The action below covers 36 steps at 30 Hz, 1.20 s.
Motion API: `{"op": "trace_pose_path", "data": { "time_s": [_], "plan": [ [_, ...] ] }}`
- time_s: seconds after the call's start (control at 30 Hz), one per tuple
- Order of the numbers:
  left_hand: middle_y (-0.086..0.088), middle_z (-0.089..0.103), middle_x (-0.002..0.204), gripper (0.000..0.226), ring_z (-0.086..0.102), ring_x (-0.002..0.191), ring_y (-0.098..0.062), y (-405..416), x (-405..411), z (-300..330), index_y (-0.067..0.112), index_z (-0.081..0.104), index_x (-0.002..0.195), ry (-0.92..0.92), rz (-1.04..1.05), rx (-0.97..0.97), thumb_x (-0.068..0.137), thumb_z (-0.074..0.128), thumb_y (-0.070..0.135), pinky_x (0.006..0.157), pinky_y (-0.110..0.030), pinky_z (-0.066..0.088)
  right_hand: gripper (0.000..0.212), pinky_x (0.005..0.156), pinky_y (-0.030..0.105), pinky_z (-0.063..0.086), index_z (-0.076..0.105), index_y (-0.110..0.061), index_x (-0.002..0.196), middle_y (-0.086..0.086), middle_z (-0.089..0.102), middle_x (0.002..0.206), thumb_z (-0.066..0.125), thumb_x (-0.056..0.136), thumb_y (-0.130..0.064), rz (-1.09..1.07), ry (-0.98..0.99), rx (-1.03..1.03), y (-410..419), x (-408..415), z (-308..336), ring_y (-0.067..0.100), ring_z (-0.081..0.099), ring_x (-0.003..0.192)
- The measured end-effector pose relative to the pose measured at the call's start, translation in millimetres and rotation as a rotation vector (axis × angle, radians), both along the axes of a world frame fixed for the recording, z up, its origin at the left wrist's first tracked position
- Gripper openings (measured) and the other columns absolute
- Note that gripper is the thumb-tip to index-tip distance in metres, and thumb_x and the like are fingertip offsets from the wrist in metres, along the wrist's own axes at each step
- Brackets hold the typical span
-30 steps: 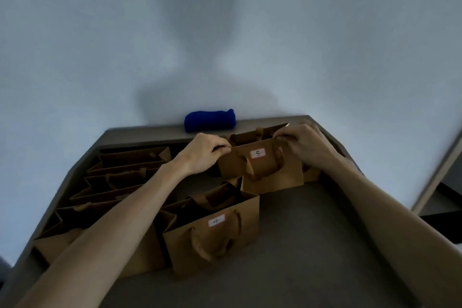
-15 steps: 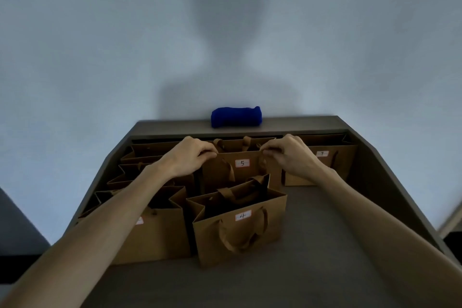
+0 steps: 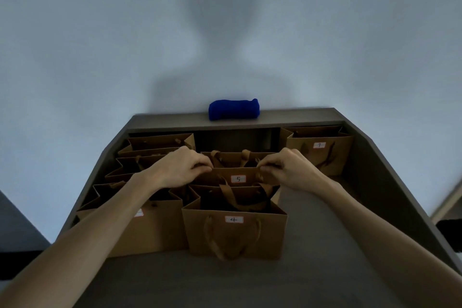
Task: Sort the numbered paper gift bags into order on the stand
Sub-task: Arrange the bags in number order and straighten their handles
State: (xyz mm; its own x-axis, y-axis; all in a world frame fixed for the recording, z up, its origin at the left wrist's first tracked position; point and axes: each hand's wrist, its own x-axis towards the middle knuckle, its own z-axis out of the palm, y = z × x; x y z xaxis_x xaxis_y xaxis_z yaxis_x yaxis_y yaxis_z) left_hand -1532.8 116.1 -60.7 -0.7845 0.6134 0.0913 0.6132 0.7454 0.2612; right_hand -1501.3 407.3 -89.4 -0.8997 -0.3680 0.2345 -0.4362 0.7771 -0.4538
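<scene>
Brown kraft paper is what you have under both hands: your left hand and your right hand each pinch the near top edge of the bag marked 5, fingers curled over the rim with the thumbs on the front face, one hand at each upper corner. That bag stands upright on the grey stand, in the middle of the surface, directly behind the bag marked 4 and touching or nearly touching it; you cannot tell which from this angle. The bag marked 4 sits closest to you, open at the top, with its ribbon handles drooping, one inside and one down the front below the white label. To its left, just beside it, stands another bag whose label is mostly hidden by your left forearm, so its number cannot be read. Behind that one, a row of further bags runs back along the left side of the stand, their fronts hidden. The bag marked 7 stands at the far right corner, well apart from the bag you hold. On the raised ledge at the back of the stand lies a blue rolled cloth, against the pale wall.
</scene>
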Motion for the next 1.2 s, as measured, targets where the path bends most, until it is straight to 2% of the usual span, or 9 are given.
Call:
{"op": "trace_pose_path", "data": {
  "time_s": [0.1,0.23,0.33,0.5,0.7,0.8,0.97,1.1,1.2],
  "plan": [
    [0.006,0.07,0.107,0.022,0.061,0.091,0.0,-3,5,-2,0.023,0.07,0.113,0.015,-0.007,-0.068,0.096,0.056,0.028,0.084,-0.012,0.044,0.02,0.079,0.02,0.056,0.068,-0.026,0.114,-0.014,0.068,0.101,0.055,0.098,-0.021,0.042,-0.088,-0.017,0,4,-5,-0.006,0.065,0.09],
    [0.008,0.07,0.101,0.024,0.06,0.087,0.0,-3,5,1,0.026,0.071,0.11,0.021,-0.004,-0.073,0.096,0.055,0.037,0.072,-0.003,0.032,0.018,0.075,0.016,0.054,0.069,-0.026,0.111,-0.016,0.068,0.093,0.056,0.098,-0.025,0.062,-0.099,-0.041,1,7,0,-0.008,0.065,0.086],
    [0.009,0.071,0.093,0.024,0.064,0.082,-0.002,3,1,7,0.027,0.072,0.105,0.041,0.008,-0.009,0.095,0.054,0.039,0.075,-0.01,0.041,0.017,0.066,0.012,0.049,0.07,-0.028,0.109,-0.016,0.066,0.083,0.056,0.098,-0.03,0.01,-0.044,-0.083,8,10,10,-0.004,0.063,0.075],
    [0.013,0.071,0.086,0.021,0.067,0.078,0.0,29,-10,11,0.027,0.072,0.101,0.075,-0.01,0.14,0.095,0.054,0.037,0.081,-0.025,0.055,0.018,0.078,0.002,0.043,0.07,-0.024,0.11,-0.016,0.068,0.094,0.058,0.097,-0.027,-0.069,0.058,-0.164,38,14,26,-0.011,0.059,0.096],
    [0.012,0.071,0.094,0.019,0.065,0.087,0.002,84,-24,7,0.03,0.067,0.108,0.046,-0.08,0.126,0.096,0.053,0.035,0.084,-0.029,0.056,0.015,0.077,0.016,0.053,0.074,-0.026,0.104,-0.017,0.07,0.091,0.062,0.095,-0.026,-0.223,0.118,-0.2,91,17,19,-0.002,0.065,0.085],
    [0.009,0.071,0.102,0.02,0.064,0.091,-0.001,119,-34,8,0.029,0.067,0.111,0.065,-0.092,0.088,0.096,0.054,0.035,0.085,-0.032,0.055,0.016,0.076,0.016,0.049,0.075,-0.027,0.103,-0.018,0.068,0.091,0.061,0.096,-0.026,-0.298,0.158,-0.067,121,5,18,-0.003,0.062,0.085],
    [0.009,0.064,0.116,0.022,0.059,0.102,-0.005,178,-53,10,0.029,0.063,0.115,0.162,-0.107,0.033,0.096,0.055,0.035,0.086,-0.031,0.052,0.024,0.096,0.039,0.044,0.068,-0.027,0.115,-0.004,0.067,0.117,0.051,0.098,-0.027,-0.45,0.218,0.279,167,-29,25,0.022,0.053,0.113],
    [0.008,0.057,0.129,0.035,0.058,0.11,-0.011,216,-70,5,0.028,0.055,0.127,0.227,-0.084,-0.037,0.095,0.056,0.039,0.086,-0.036,0.054,0.036,0.104,0.039,0.034,0.054,-0.03,0.136,-0.004,0.055,0.139,0.049,0.1,-0.029,-0.454,0.14,0.55,182,-52,29,0.026,0.04,0.127],
    [0.007,0.052,0.138,0.043,0.055,0.121,-0.015,238,-77,0,0.03,0.048,0.137,0.268,-0.074,-0.119,0.095,0.054,0.039,0.093,-0.042,0.051,0.033,0.099,0.035,0.033,0.057,-0.038,0.13,-0.006,0.06,0.133,0.049,0.099,-0.028,-0.419,0.109,0.673,185,-60,26,0.024,0.042,0.124]
  ]
}}
